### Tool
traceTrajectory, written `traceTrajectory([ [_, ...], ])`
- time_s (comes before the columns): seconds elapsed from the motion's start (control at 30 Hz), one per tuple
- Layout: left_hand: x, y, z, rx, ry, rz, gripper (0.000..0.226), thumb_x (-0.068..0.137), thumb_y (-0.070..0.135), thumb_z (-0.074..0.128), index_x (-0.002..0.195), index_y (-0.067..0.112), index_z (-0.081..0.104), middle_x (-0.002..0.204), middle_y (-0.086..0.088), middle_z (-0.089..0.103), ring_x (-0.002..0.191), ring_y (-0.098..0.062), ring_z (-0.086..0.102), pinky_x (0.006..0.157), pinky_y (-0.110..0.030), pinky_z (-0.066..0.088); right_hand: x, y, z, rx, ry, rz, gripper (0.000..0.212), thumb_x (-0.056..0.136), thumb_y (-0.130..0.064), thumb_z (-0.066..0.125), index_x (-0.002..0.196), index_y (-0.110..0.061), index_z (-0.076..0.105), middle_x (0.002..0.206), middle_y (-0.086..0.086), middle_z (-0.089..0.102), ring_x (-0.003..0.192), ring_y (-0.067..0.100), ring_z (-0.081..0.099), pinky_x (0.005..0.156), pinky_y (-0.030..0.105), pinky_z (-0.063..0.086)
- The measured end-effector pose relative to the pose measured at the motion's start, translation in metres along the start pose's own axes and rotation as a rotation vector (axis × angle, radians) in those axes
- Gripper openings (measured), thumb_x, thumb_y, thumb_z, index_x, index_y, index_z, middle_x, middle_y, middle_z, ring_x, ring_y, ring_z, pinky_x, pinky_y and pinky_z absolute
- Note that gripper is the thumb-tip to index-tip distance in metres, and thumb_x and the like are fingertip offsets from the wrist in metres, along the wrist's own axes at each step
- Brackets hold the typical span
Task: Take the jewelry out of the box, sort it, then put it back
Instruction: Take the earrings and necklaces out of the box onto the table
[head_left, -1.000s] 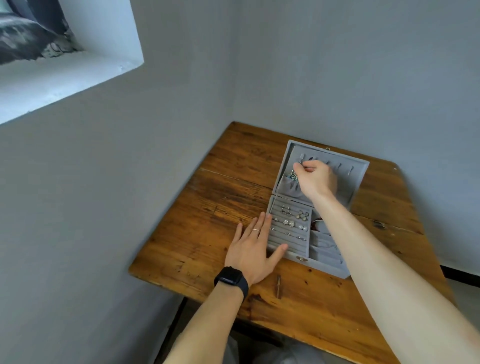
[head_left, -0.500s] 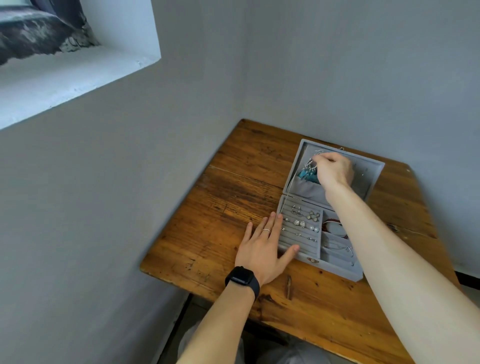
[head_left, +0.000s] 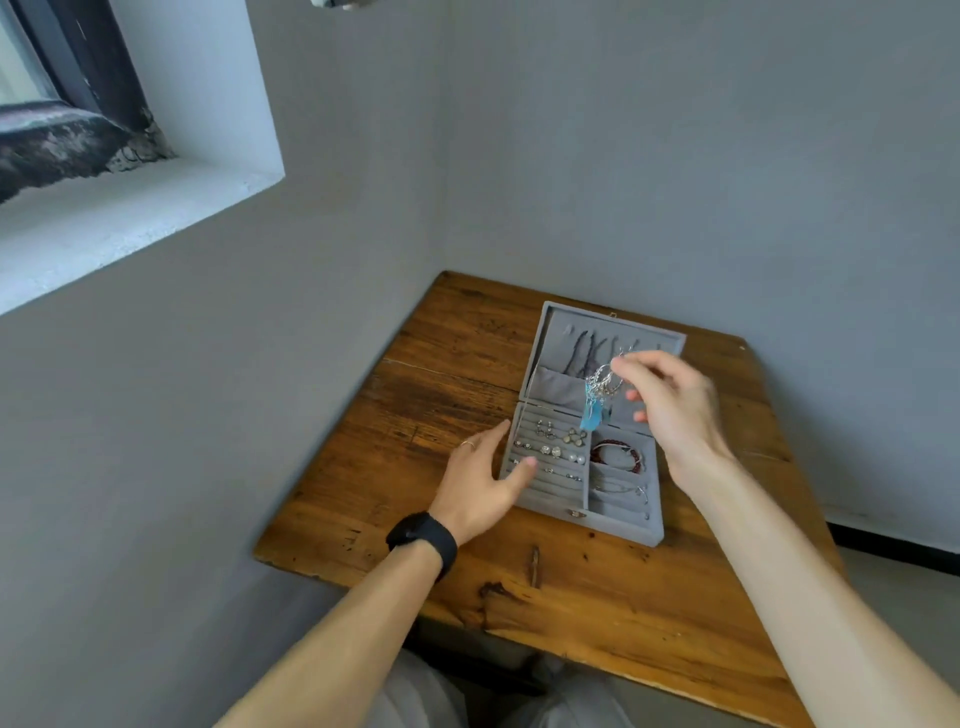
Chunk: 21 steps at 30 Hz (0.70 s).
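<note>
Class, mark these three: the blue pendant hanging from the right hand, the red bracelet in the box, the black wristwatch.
blue pendant (head_left: 592, 415), head view, on its blue body.
red bracelet (head_left: 612, 443), head view, on its upper arc.
black wristwatch (head_left: 422, 538), head view, on the strap.

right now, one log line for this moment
right hand: pinches blue-pendant necklace above jewelry box | left hand: rests on its left edge

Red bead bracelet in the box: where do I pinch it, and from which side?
Take the red bead bracelet by its far arc, a pinch grip from straight above. It lies flat as an open loop, so a fingertip fits in its centre, and the walls of the jewelry box compartment likely block a sideways approach.
</note>
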<state>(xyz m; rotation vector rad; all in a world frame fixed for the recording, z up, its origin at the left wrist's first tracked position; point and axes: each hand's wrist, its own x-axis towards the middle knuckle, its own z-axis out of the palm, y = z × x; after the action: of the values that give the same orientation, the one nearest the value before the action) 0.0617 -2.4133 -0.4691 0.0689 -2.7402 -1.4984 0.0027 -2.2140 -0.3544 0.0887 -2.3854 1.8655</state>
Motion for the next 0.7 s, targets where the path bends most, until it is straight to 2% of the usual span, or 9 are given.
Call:
traceTrajectory([
  [0.1, -0.016, 0.035, -0.017, -0.116, 0.090, 0.112, 0.059, 0.089, 0.064, 0.059, 0.140, 0.035, 0.053, 0.130, 0.017, 0.062, 0.122, 0.004, 0.052, 0.098, -0.020, 0.041, -0.036, 0.007, -0.011, -0.007, -0.057, 0.009, 0.004, 0.087, -0.039, 0.072, 0.084, -0.042, 0.073, 0.086, -0.023, 0.070, 0.078, -0.007, 0.064, 0.064, 0.022, 0.046],
  [0.2, -0.037, 0.065, -0.022, -0.083, 0.080, 0.200, 0.056, 0.085, 0.068, 0.062, 0.130, 0.035, 0.063, 0.117, 0.022, 0.068, 0.110, 0.014, 0.057, 0.088, -0.009, 0.044, -0.069, 0.015, -0.015, -0.015, -0.092, 0.010, 0.003, 0.087, -0.041, 0.071, 0.085, -0.043, 0.073, 0.086, -0.021, 0.071, 0.081, -0.006, 0.064, 0.064, 0.023, 0.047],
  [0.27, -0.051, 0.075, -0.018, -0.054, 0.057, 0.247, 0.053, 0.083, 0.065, 0.067, 0.125, 0.033, 0.068, 0.113, 0.020, 0.071, 0.105, 0.013, 0.060, 0.086, -0.007, 0.047, -0.086, 0.021, -0.016, -0.021, -0.109, 0.010, 0.002, 0.087, -0.042, 0.071, 0.086, -0.042, 0.073, 0.088, -0.019, 0.072, 0.084, -0.004, 0.065, 0.066, 0.024, 0.048],
  [0.37, -0.068, 0.079, -0.008, -0.058, 0.032, 0.291, 0.040, 0.084, 0.052, 0.075, 0.116, 0.029, 0.074, 0.103, 0.015, 0.075, 0.093, 0.011, 0.066, 0.083, -0.013, 0.054, -0.108, 0.028, -0.016, -0.015, -0.145, 0.016, 0.004, 0.088, -0.040, 0.070, 0.086, -0.040, 0.074, 0.087, -0.015, 0.074, 0.088, -0.004, 0.066, 0.070, 0.023, 0.048],
  [0.43, -0.078, 0.077, -0.002, -0.066, 0.022, 0.300, 0.030, 0.087, 0.044, 0.075, 0.113, 0.028, 0.076, 0.098, 0.015, 0.076, 0.088, 0.009, 0.068, 0.080, -0.016, 0.056, -0.120, 0.031, -0.017, -0.010, -0.168, 0.027, 0.005, 0.088, -0.039, 0.071, 0.085, -0.040, 0.074, 0.086, -0.014, 0.075, 0.088, -0.004, 0.066, 0.069, 0.020, 0.048],
  [0.53, -0.090, 0.074, 0.004, -0.054, -0.009, 0.292, 0.023, 0.093, 0.037, 0.067, 0.112, 0.029, 0.076, 0.097, 0.019, 0.075, 0.090, 0.009, 0.068, 0.079, -0.010, 0.052, -0.133, 0.035, -0.021, -0.006, -0.173, 0.057, 0.004, 0.088, -0.040, 0.073, 0.086, -0.038, 0.076, 0.090, -0.019, 0.073, 0.087, -0.002, 0.067, 0.063, 0.015, 0.049],
  [0.6, -0.094, 0.073, 0.007, -0.137, -0.045, 0.203, 0.020, 0.095, 0.034, 0.065, 0.108, 0.028, 0.077, 0.096, 0.018, 0.076, 0.092, 0.004, 0.069, 0.081, -0.013, 0.052, -0.140, 0.037, -0.023, 0.006, -0.178, 0.074, 0.006, 0.089, -0.039, 0.072, 0.088, -0.036, 0.077, 0.090, -0.020, 0.073, 0.085, -0.002, 0.066, 0.059, 0.012, 0.049],
  [0.7, -0.097, 0.072, 0.008, -0.370, -0.127, -0.003, 0.018, 0.097, 0.026, 0.063, 0.102, 0.021, 0.079, 0.096, 0.005, 0.077, 0.094, -0.012, 0.072, 0.084, -0.027, 0.059, -0.146, 0.039, -0.025, 0.036, -0.188, 0.097, 0.007, 0.090, -0.036, 0.071, 0.091, -0.033, 0.077, 0.089, -0.016, 0.074, 0.081, 0.001, 0.068, 0.058, 0.011, 0.048],
])
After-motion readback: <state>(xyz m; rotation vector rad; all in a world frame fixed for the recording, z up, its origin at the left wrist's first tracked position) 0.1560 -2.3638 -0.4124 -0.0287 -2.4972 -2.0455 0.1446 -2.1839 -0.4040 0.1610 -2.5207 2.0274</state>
